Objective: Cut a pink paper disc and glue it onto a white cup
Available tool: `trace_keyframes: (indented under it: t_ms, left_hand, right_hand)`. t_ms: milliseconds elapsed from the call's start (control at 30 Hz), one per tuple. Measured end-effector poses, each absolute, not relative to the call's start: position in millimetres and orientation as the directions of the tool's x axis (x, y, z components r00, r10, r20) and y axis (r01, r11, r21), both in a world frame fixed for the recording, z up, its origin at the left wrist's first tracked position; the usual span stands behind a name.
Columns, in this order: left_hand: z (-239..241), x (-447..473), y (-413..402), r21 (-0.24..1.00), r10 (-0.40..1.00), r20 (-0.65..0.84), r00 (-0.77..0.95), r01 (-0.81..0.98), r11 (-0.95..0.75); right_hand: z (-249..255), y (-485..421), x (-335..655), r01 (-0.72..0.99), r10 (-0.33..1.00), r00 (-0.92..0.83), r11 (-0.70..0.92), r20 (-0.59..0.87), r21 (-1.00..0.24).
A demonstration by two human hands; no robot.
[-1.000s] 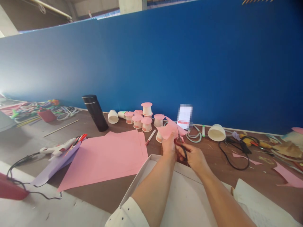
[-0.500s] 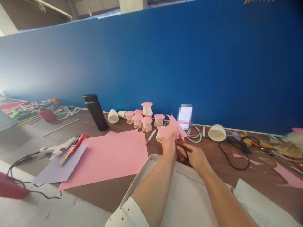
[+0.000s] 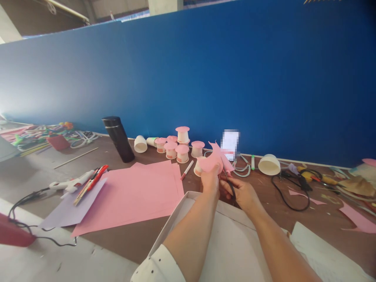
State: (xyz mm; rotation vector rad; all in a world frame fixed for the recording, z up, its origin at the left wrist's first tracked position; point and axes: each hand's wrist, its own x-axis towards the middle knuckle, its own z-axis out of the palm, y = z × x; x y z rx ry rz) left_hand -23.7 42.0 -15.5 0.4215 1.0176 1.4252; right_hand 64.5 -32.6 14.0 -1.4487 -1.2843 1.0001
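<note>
Pink paper (image 3: 212,161) is pinched in the left hand (image 3: 210,181), thumb on top, most of the piece spreading out beyond the fingertips; the right hand (image 3: 243,194) is closed around the handles of one pair of scissors (image 3: 231,188), whose blades reach the paper's right part, just beside the left thumb. How far apart the blades stand, I cannot tell

Six paper cups with pink discs (image 3: 182,153) show clearly behind and to the left, one of them raised on another that is mostly hidden. One more cup (image 3: 198,168) is partly covered by the held paper. Two plain white cups lie on their sides, one near the black flask (image 3: 119,141), the other (image 3: 268,165) to the right. Two pink offcuts (image 3: 360,218) lie at far right

A white box (image 3: 235,239) sits under the forearms. Leftward are large pink sheets (image 3: 132,196), a lilac sheet (image 3: 76,207), a red cutter (image 3: 92,182), a glue gun (image 3: 72,183) and one red-and-white marker (image 3: 187,170); a black cable (image 3: 293,210) loops to the right
</note>
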Motion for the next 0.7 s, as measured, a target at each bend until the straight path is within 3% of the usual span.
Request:
trace_keyframes:
  t_ms: [700]
  left_hand:
    - [-4.5, -26.6, 38.7, 0.849, 0.937, -0.303, -0.173, -0.496, 0.183]
  right_hand:
    - [16.4, -33.5, 67.5, 0.269, 0.991, 0.133, -0.066, -0.031, -0.961]
